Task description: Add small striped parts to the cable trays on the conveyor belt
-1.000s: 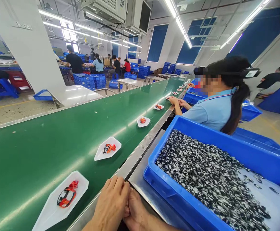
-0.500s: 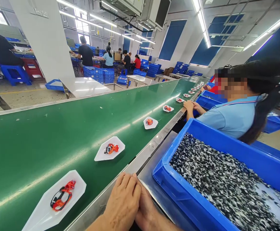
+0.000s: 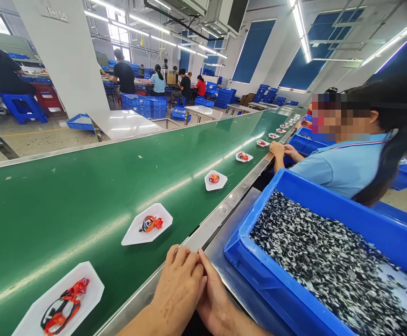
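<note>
Left hand (image 3: 178, 280) and right hand (image 3: 215, 298) pressed together at the rail (image 3: 207, 233), fingers curled, likely propped for support; couldn't tell if anything was pinched. Tray (image 3: 133, 236) lay ahead-left on the belt (image 3: 94, 200), apart from the hands, probably keeping its red-and-black bundle (image 3: 150, 224) together. Bin (image 3: 247, 256) of loose bits (image 3: 312, 247) stood right, presumably for easy reach.
</note>
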`<state>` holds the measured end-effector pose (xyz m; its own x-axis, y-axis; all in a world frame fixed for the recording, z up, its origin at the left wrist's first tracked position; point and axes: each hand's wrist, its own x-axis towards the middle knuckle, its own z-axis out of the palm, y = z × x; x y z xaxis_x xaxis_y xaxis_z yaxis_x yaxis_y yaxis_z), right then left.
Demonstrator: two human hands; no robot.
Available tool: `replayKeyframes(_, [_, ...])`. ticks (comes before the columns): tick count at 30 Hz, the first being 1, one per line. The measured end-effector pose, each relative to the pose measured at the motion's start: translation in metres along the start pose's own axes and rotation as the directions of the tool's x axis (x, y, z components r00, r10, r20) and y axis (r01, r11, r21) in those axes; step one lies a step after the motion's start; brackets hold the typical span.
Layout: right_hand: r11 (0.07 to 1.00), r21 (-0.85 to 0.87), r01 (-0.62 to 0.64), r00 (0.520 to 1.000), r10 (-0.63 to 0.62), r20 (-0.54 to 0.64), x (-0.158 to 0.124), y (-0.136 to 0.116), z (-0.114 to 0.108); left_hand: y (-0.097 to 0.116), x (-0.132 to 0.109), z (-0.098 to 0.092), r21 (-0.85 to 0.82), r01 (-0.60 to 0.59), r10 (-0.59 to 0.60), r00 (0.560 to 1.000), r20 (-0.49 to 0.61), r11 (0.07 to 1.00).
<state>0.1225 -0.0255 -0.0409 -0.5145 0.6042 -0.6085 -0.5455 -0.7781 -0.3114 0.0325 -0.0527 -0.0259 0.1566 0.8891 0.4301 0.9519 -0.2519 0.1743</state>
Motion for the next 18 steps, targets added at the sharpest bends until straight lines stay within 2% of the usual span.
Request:
replayKeyframes(5, [0.984, 0.144, -0.106, 0.992, 0.096, 0.077, 0.002, -0.003, -0.003, 0.0, -0.005, 0.007, 0.026, -0.048, 0.049, 0.998, -0.033, 0.999])
replayKeyframes(10, [0.965, 0.257, -0.042, 0.995, 0.016, 0.1, 0.005, -0.004, -0.005, 0.001, -0.004, 0.006, -0.154, -0.099, 0.073, 0.983, -0.169, 0.983])
replayKeyframes(12, [0.963, 0.267, -0.046, 0.99, 0.007, 0.143, 0.004, -0.005, -0.002, 0.002, -0.003, 0.004, -0.199, -0.116, 0.076, 0.978, -0.196, 0.973])
replayKeyframes(15, [0.962, 0.231, -0.144, 0.968, 0.089, 0.233, 0.0, -0.005, 0.002, 0.001, -0.002, 0.001, -0.198, -0.112, 0.085, 0.986, -0.143, 0.974])
replayKeyframes(18, [0.977, 0.135, -0.166, 0.961, 0.129, 0.246, -0.002, -0.005, 0.004, -0.002, 0.0, -0.002, -0.195, -0.123, 0.1, 0.988, -0.122, 0.973])
